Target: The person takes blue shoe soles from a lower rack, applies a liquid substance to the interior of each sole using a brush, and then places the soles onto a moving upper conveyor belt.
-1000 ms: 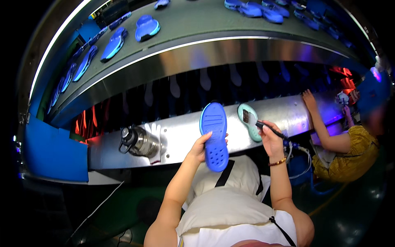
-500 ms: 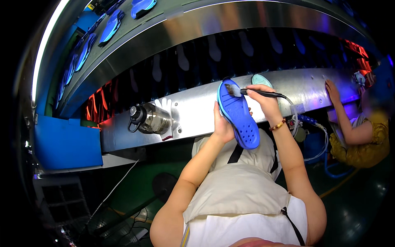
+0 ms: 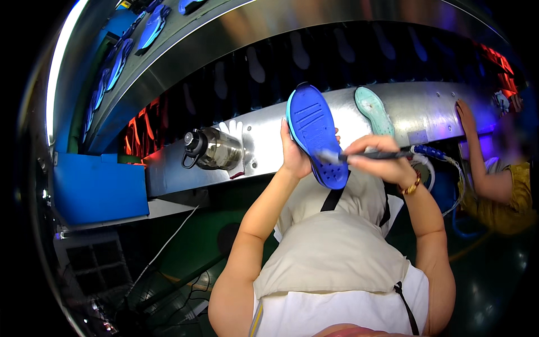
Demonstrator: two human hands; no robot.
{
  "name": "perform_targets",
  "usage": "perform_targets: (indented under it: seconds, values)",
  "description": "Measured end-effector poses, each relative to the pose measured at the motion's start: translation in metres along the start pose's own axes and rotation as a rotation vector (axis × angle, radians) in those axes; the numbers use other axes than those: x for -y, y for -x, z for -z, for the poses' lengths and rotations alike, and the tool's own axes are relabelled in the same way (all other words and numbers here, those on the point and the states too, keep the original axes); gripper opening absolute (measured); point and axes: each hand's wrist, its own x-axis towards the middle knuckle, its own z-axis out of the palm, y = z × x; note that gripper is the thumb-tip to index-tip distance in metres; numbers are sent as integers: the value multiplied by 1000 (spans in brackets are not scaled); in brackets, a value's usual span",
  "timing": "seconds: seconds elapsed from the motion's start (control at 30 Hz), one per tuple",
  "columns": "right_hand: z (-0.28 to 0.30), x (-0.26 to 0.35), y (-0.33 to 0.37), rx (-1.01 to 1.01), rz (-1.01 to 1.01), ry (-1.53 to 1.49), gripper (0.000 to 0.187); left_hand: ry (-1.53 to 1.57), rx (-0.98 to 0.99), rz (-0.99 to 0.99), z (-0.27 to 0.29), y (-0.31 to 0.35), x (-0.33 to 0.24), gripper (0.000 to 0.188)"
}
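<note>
A blue shoe sole (image 3: 312, 121) with grooves and small holes is held tilted above my lap, its inner face up. My left hand (image 3: 295, 156) is closed round its left edge, with fingertips showing past the right edge. In my right hand (image 3: 387, 163) is a black-handled brush (image 3: 370, 155); its blurred bristles are at the holed lower end of the sole. A pale green sole-shaped piece (image 3: 374, 110) lies on the metal ledge (image 3: 275, 126), just beyond my right hand.
On the ledge at left stand a dark-lidded clear bottle (image 3: 219, 150) and a white glove (image 3: 234, 132). Blue soles (image 3: 151, 28) lie on the upper belt. Dark slots behind the ledge hold more soles, with red glow at both ends. At right, a co-worker's hand (image 3: 465, 115) rests near hoses (image 3: 443, 156).
The brush has moved from the upper end of the sole down to the holed end. My right hand has come lower and right, uncovering more of the pale green piece.
</note>
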Motion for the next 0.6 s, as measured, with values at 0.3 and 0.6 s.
perform_targets:
  seconds: [0.3, 0.6]
  values:
    - [-2, 11, -21, -23, 211, -70, 17, 168, -64, 0, -24, 1, 10, 79]
    - [6, 15, -21, 24, 252, -26, 18, 223, -58, -27, -26, 0, 0, 86]
